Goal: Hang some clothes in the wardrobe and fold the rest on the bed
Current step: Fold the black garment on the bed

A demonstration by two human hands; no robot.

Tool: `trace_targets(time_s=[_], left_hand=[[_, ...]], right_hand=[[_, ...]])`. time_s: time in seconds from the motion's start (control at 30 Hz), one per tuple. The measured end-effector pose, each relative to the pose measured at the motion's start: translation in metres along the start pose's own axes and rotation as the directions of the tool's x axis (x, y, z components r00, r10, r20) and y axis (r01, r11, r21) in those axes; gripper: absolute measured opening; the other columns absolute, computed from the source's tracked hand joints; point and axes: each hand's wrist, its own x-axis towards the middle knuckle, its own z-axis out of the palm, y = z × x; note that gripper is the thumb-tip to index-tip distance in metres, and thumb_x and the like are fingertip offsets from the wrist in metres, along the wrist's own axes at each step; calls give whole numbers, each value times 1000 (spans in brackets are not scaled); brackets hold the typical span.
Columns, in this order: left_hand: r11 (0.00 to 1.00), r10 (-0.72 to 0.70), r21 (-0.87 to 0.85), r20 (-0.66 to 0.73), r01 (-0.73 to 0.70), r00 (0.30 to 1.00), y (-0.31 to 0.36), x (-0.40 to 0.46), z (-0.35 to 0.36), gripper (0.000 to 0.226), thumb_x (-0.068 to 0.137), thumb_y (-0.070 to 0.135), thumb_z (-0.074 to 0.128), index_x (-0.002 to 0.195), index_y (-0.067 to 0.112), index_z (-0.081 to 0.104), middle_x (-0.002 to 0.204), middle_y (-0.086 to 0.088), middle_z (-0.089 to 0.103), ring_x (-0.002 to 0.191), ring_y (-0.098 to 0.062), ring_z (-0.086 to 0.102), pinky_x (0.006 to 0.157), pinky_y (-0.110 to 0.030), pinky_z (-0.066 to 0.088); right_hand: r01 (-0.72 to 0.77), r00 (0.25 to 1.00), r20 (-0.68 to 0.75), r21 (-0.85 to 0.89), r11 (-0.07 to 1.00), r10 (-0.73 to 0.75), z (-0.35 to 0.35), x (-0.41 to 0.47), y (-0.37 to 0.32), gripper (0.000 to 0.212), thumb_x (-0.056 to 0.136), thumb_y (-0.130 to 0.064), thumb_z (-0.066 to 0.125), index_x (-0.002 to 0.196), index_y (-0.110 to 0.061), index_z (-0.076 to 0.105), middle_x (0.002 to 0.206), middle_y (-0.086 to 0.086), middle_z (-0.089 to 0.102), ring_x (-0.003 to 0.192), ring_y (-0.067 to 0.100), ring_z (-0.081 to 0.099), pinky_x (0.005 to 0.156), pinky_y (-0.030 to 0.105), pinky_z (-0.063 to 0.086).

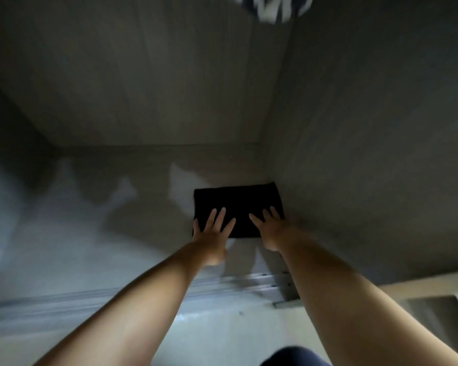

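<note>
Hands flat on a folded black garment, a person reaches into a wardrobe, seen from the head camera. The garment lies on the wardrobe floor, tucked into its back right corner, its right edge against the side wall. The left hand rests on the garment's near left corner and the right hand on its near right corner, fingers straight and spread, gripping nothing. The step in hand appears to be setting the folded piece in place; done well, that means even pressure from both palms, the edges kept square to the wall, and the hands lifted straight up so the folds hold. The wardrobe holds this one folded piece on its floor; a blurred patterned cloth hangs at the top edge. A sliding-door track runs along the front edge.
</note>
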Motion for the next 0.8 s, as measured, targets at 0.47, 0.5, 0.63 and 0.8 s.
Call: trace_targets(time_s=[0.47, 0.5, 0.63, 0.8], left_hand=[[999, 39, 15, 8, -39, 999, 77, -267, -220, 36, 95, 28, 50, 128, 14, 51, 130, -12, 50, 122, -31, 49, 98, -38, 41], [999, 54, -4, 8, -54, 999, 82, -279, -228, 34, 94, 27, 50, 126, 13, 52, 128, -11, 50, 120, -31, 50, 96, -38, 42], [988, 141, -59, -27, -142, 990, 100, -317, -257, 31, 94, 27, 49, 120, 13, 54, 123, -11, 53, 111, -31, 55, 84, -32, 44], [960, 256, -102, -38, -259, 966, 111, -348, -288, 30, 93, 27, 50, 120, 17, 57, 122, -7, 57, 111, -29, 56, 81, -33, 45]], right_hand=[[25, 992, -121, 440, 897, 32, -130, -298, -5, 43, 91, -17, 45, 134, -17, 46, 135, 11, 48, 118, 34, 54, 89, 36, 46], [30, 991, -128, 445, 895, 30, -135, -315, -4, 44, 91, -18, 45, 135, -18, 46, 136, 10, 49, 117, 33, 54, 87, 36, 47], [-29, 986, -123, 527, 849, 110, -149, -373, 1, 35, 93, -24, 44, 126, -17, 53, 130, 8, 55, 114, 30, 57, 85, 34, 47], [-159, 947, -102, 678, 718, 306, -164, -426, 4, 28, 93, -29, 45, 114, -17, 60, 115, 9, 65, 104, 31, 61, 77, 31, 46]])
